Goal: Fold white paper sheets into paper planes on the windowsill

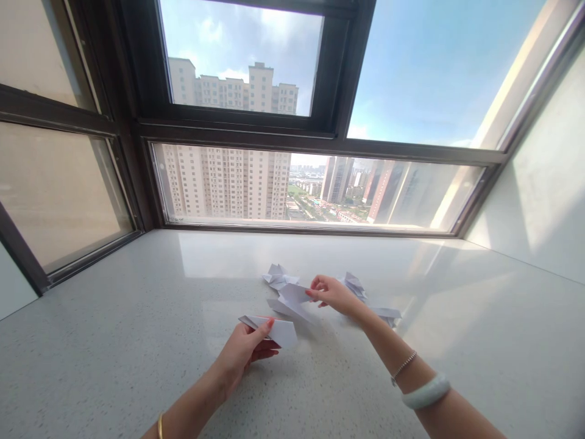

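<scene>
White folded paper point(278, 331) is pinched in the left hand point(244, 353); the right hand point(331, 294) fingers (thumb included) clamp another paper piece point(292, 295) above the stone counter point(137, 329).

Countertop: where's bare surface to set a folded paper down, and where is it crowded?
Bare countertop runs wide left of the left hand, toward the window frame, and right of the right hand, toward the wall. The middle is crowded: held folded paper, pinched sheet, finished folds and.
</scene>
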`<state>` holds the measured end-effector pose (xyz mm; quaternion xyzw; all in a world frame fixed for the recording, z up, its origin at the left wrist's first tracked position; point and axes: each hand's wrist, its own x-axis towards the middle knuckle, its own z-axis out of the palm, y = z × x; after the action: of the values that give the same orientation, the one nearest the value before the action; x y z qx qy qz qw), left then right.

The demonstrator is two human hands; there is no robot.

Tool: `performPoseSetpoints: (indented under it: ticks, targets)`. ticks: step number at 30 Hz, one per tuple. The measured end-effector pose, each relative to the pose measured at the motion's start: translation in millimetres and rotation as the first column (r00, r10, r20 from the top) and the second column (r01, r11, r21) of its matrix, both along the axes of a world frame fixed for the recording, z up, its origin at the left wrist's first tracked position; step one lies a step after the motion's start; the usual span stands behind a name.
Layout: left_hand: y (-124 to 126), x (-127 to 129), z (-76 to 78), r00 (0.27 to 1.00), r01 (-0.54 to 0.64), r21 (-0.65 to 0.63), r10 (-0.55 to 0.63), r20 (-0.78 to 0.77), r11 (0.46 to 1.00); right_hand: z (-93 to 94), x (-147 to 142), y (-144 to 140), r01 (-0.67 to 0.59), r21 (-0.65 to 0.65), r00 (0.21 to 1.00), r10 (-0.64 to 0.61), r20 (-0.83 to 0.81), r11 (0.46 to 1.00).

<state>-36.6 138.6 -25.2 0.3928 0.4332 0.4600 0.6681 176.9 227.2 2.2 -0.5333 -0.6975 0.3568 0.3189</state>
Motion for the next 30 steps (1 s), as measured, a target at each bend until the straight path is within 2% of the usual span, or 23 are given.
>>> performPoseSetpoints:
  ticks: [4, 10, 15, 19, 24, 27, 30]
  targets:
    - [0.7, -0.5, -2.2, 1.000, 0.030, 0.008, -0.030, -0.005, 1.000, -3.5, -5.6, -4.7, -0.002, -0.071, 0.967, -0.016, -0.253, 0.997]
    - [0.4, 0.0, 0.0, 1.000, 0.019, 0.014, -0.019, -0.006, 1.000, 0.1, -15.3, -19.4, 0.070, -0.060, 0.843, -0.091, -0.530, 0.996]
    - [-1.9, 2.8, 3.8, 1.000, 0.019, 0.061, -0.018, -0.019, 0.998, -5.3, -34.9, -54.1, -0.043, -0.143, 0.751, -0.063, -0.657, 0.989]
    - [-2.1, 3.8, 6.3, 0.996, 0.017, 0.140, -0.005, -0.087, 0.990, -10.8, -46.2, -71.6, -0.115, -0.155, 0.797, -0.002, -0.604, 0.981]
    - [-2.5, 3.3, 6.7, 0.989, 0.050, 0.251, -0.013, -0.145, 0.967, -11.3, -47.6, -75.5, -0.114, -0.014, 0.898, 0.097, -0.429, 0.993]
    - [-5.0, 5.1, 7.1, 0.988, 0.056, 0.252, -0.016, -0.157, 0.966, -10.3, -48.6, -79.9, -0.068, 0.092, 0.949, 0.093, -0.302, 0.993]
    - [-6.5, 6.3, 8.9, 0.990, 0.008, 0.208, 0.022, -0.141, 0.978, -9.9, -51.3, -85.6, -0.032, 0.136, 0.964, 0.067, -0.258, 0.990]
